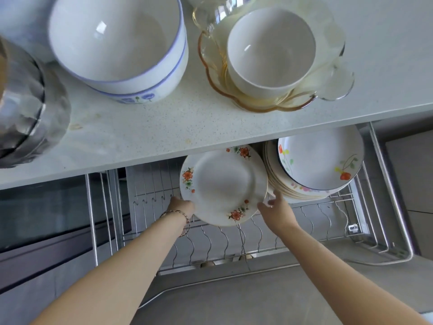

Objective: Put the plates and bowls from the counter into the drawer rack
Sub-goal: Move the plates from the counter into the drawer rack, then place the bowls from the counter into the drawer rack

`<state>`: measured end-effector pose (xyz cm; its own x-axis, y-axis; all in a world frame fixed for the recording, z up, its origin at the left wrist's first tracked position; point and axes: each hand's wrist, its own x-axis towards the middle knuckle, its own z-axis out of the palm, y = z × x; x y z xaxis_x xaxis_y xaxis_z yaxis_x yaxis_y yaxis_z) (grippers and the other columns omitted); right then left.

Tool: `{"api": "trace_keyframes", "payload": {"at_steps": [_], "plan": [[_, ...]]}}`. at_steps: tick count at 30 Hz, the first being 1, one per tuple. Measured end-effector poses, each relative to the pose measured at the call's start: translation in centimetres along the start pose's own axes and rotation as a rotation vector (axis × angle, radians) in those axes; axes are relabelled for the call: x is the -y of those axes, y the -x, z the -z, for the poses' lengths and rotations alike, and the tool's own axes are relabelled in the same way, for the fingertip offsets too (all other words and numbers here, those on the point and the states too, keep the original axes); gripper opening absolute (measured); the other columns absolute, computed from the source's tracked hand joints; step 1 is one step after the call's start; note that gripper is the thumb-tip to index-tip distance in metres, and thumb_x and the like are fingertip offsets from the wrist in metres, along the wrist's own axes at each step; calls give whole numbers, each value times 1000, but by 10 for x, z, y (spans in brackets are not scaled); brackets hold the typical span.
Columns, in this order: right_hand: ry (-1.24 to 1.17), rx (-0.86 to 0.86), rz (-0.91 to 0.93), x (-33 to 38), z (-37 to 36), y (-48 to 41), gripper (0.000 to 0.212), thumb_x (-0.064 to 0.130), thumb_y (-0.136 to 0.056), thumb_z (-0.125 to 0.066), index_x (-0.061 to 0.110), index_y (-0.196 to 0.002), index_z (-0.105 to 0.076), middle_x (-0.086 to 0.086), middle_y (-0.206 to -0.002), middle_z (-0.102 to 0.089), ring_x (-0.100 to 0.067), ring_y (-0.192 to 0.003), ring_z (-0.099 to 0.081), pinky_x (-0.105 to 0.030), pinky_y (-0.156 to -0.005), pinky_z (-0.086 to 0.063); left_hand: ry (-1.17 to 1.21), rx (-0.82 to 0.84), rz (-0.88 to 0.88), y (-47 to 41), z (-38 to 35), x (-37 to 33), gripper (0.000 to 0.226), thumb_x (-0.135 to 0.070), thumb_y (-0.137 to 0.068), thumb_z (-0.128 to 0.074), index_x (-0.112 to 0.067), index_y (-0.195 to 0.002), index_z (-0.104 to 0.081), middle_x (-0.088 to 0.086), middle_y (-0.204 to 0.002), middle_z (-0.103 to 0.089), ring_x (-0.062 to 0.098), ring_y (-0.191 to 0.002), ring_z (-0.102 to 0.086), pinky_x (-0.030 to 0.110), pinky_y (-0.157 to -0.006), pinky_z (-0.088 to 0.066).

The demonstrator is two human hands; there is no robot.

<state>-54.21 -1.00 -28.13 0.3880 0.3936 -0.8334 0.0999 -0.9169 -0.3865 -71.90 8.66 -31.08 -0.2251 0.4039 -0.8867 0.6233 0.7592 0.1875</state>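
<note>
The flowered plate [223, 186] is held at both sides, tilted with its face to the camera, over the wire dividers of the open drawer rack [92, 219] and partly under the counter [164, 127] edge.

The left hand [182, 206] is closed on the plate's lower left rim; its fingers are hidden behind the plate. A bracelet [178, 213] is worn on that wrist.

The right hand [277, 211] is set at the plate's lower right rim, with the thumb at the rim and the fingers spread beyond it. Whether this hand grips the plate or only touches it cannot be told.

Just beyond the right hand's fingers, a stack of plates [276, 181] is already seated in the rack, topped by a dark-rimmed dish [321, 158] with painted flowers. The stack and the held plate are close together; contact cannot be confirmed.

Beneath both forearms, empty wavy divider slots are noted.

Well above the hands, on the counter, the following are recorded: a blue-banded bowl [117, 43] above the left hand; a white bowl [271, 50] above the right hand, seated in an amber glass dish [215, 85]; and a steel vessel [23, 102] far to the left of the left hand.
</note>
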Motion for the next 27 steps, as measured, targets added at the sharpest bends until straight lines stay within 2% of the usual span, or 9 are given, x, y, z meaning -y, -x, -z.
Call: {"api": "trace_keyframes", "payload": {"at_steps": [3, 6, 8, 11, 13, 16, 20, 25, 27], "plan": [[-141, 25, 156, 38, 48, 42, 32, 15, -90, -51, 9, -121, -53, -4, -82, -66, -24, -73, -67, -36, -73, -55, -101, 23, -124, 31, 14, -15, 32, 2, -87, -43, -4, -115, -59, 19, -119, -62, 29, -103, -60, 35, -90, -54], [-293, 99, 262, 84, 97, 88, 15, 20, -92, -53, 8, -93, -63, -7, -72, -64, -14, -53, -62, -20, -52, -51, 79, 152, -187, 69, 32, -30, 32, 6, -92, -43, 4, -122, -54, 14, -83, -60, 21, -72, -57, 13, -48, -49], [-492, 178, 235, 111, 120, 105, 20, 27, -94, -51, 8, -93, -57, -12, -78, -64, -18, -59, -64, -21, -51, -53, 184, 156, -208, 96, 44, -38, 25, 6, -93, -44, 4, -114, -57, 12, -75, -56, 14, -62, -51, 9, -36, -41], [-823, 371, 101, 141, 126, 110, 39, 35, -94, -50, 6, -116, -36, -24, -92, -61, -28, -76, -66, -26, -56, -58, 201, 78, -265, 123, 59, -43, 19, 3, -92, -48, -9, -84, -60, 15, -89, -61, 8, -60, -57, 15, -50, -46], [-937, 405, 48, 152, 113, 105, 37, 33, -95, -50, 11, -118, -33, -26, -91, -59, -28, -77, -65, -26, -54, -58, 212, 57, -282, 133, 69, -39, 20, 4, -92, -46, -4, -101, -61, 14, -88, -64, 10, -64, -64, 20, -61, -51], [-1061, 352, 46, 156, 87, 93, 34, 28, -96, -49, 14, -125, -37, -28, -106, -59, -28, -75, -64, -26, -48, -57, 223, 24, -264, 143, 81, -26, 32, 7, -92, -44, 6, -123, -52, 24, -107, -65, 28, -91, -63, 35, -82, -50], [-1182, 256, 234, 153, 78, 82, 46, 5, -94, -48, 13, -136, -31, -28, -128, -53, -30, -78, -66, -27, -54, -60, 263, 15, -202, 151, 93, -4, 34, 8, -93, -41, 8, -126, -50, 25, -107, -63, 34, -96, -61, 34, -80, -49], [-1042, 224, 287, 134, 87, 97, 38, -10, -91, -33, 8, -123, -42, -26, -104, -59, -28, -63, -70, -35, -64, -60, 249, 6, -194, 145, 106, 22, 36, 7, -94, -37, 7, -128, -49, 10, -83, -59, 25, -84, -59, 21, -52, -51], [-943, 204, 277, 118, 89, 114, 38, -11, -91, -32, 12, -119, -44, -17, -86, -64, -28, -64, -68, -32, -58, -59, 199, -43, -214, 138, 112, 29, 36, 7, -93, -39, 4, -127, -51, 13, -93, -63, 21, -81, -60, 16, -48, -52]]}}
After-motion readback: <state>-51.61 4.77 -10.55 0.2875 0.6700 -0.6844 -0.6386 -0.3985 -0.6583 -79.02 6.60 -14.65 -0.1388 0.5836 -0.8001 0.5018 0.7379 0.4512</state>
